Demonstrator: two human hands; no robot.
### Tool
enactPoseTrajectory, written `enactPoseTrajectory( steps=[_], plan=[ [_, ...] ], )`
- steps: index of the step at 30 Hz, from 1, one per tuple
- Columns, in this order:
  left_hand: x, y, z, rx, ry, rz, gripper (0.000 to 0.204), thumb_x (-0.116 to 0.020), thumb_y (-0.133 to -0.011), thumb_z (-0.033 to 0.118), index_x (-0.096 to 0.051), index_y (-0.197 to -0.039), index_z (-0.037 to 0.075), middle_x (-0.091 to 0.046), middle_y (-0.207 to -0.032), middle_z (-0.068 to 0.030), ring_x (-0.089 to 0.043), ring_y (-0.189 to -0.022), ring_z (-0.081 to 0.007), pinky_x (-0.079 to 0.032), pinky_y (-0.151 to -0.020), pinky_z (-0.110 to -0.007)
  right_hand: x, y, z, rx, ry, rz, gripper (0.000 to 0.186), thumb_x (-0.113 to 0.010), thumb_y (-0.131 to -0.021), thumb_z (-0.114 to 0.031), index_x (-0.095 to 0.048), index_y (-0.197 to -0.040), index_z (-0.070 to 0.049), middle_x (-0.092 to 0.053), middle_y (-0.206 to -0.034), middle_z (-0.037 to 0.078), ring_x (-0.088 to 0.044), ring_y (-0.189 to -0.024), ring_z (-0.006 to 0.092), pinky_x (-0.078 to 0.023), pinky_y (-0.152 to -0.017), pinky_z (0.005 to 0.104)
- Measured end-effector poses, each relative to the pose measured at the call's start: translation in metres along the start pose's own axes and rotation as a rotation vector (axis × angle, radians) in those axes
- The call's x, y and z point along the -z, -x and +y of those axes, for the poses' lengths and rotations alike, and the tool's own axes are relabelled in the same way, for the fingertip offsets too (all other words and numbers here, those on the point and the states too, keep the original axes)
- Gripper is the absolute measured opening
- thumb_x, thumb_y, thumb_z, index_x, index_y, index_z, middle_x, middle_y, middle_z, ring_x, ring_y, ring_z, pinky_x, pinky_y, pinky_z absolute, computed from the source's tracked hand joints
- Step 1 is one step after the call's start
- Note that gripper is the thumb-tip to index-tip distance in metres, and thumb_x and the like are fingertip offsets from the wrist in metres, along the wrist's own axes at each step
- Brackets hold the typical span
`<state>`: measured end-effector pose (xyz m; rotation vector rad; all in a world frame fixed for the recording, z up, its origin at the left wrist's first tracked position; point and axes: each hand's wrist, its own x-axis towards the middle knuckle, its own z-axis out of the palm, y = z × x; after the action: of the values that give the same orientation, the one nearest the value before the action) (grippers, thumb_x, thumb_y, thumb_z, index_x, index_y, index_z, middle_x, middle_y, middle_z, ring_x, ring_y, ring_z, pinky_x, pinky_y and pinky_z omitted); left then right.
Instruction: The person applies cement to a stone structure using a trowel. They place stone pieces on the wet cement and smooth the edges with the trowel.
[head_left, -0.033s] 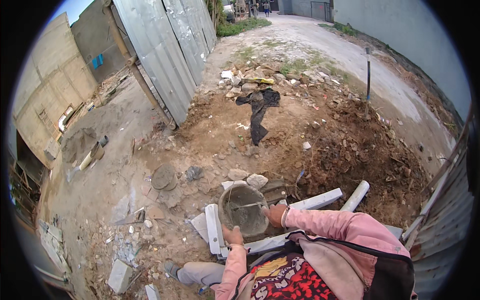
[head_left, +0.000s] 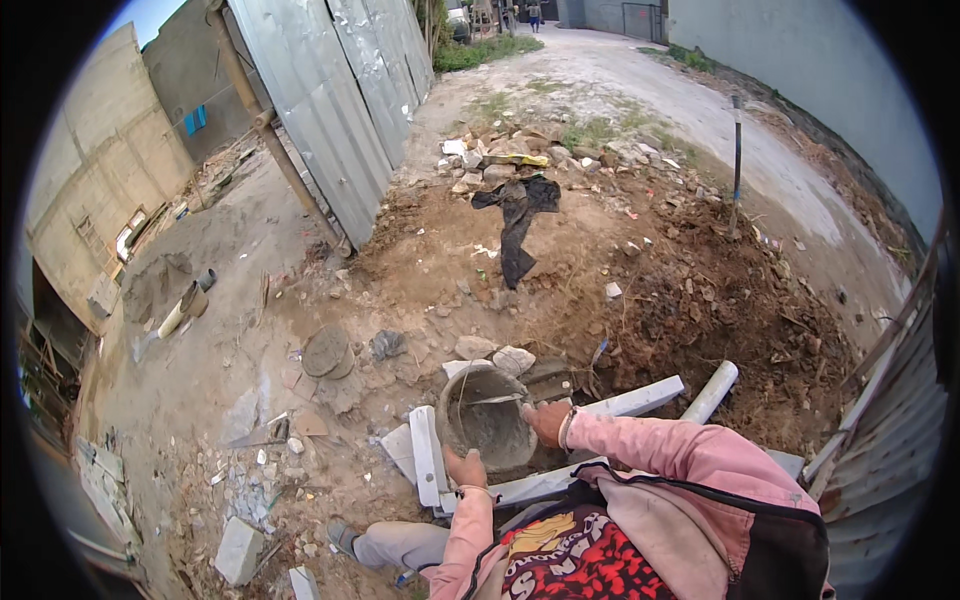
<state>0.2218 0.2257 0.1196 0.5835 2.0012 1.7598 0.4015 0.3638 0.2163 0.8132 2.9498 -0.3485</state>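
Around your bucket: pale beams left, right and near side; rocks just beyond. Your left hand grips its near-left rim; your right hand, at its right rim, is closed on a thin tool reaching inside.

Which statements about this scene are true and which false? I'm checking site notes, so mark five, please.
1. The bare left hand is at the near rim of the round grey mortar-smeared bucket. True.
2. The crumpled black cloth hangs on the silver corrugated metal sheeting. False: it lies on the brown soil.
3. The bare right hand is at the bucket's left side. False: it is at the right side.
4. A long white cylindrical pole lies right of the bucket. True.
5. The person's sleeves are green. False: they are pink.
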Motion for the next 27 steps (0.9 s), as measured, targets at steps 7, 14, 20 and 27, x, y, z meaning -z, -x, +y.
enactPoseTrajectory(
  steps=[7,14,20,27],
  plan=[
    [-0.008,-0.002,0.020,-0.110,-0.233,0.000,0.077,-0.059,-0.066,-0.002,-0.040,-0.140,0.002,-0.049,-0.133,-0.0245,-0.045,-0.125,-0.0395,-0.032,-0.108,-0.041,-0.045,-0.011,-0.020,0.112,0.086,-0.199,0.035,-0.056,-0.079,-0.016,-0.057,-0.100,0.012,-0.067,-0.079,0.025,-0.068,-0.078,0.0394,-0.054,-0.065,0.0466],
    [-0.010,0.011,0.014,-0.127,-0.304,-0.043,0.077,-0.062,-0.067,-0.001,-0.041,-0.140,0.005,-0.051,-0.129,-0.0243,-0.047,-0.121,-0.0401,-0.035,-0.105,-0.044,-0.041,-0.005,-0.035,-0.032,-0.249,-0.464,0.031,-0.060,-0.073,-0.021,-0.069,-0.094,0.001,-0.068,-0.090,0.022,-0.066,-0.085,0.0404,-0.053,-0.077,0.0474],
    [-0.001,0.016,0.013,-0.062,-0.264,-0.063,0.073,-0.062,-0.068,0.001,-0.043,-0.138,0.003,-0.051,-0.130,-0.0246,-0.048,-0.122,-0.0390,-0.035,-0.106,-0.041,-0.022,0.009,-0.034,-0.391,-1.327,-0.545,0.031,-0.055,-0.090,-0.031,-0.058,-0.100,-0.001,-0.059,-0.073,0.010,-0.060,-0.059,0.0188,-0.048,-0.044,0.0332],
    [0.008,0.027,-0.003,0.232,0.040,0.011,0.069,-0.059,-0.069,-0.004,-0.043,-0.136,-0.004,-0.052,-0.132,-0.0189,-0.050,-0.123,-0.0283,-0.034,-0.107,-0.033,-0.068,0.037,0.003,-0.382,-1.931,-0.699,0.036,-0.053,-0.095,-0.033,-0.052,-0.116,-0.004,-0.059,-0.086,0.007,-0.057,-0.058,0.0137,-0.046,-0.045,0.0279]
  ],
)
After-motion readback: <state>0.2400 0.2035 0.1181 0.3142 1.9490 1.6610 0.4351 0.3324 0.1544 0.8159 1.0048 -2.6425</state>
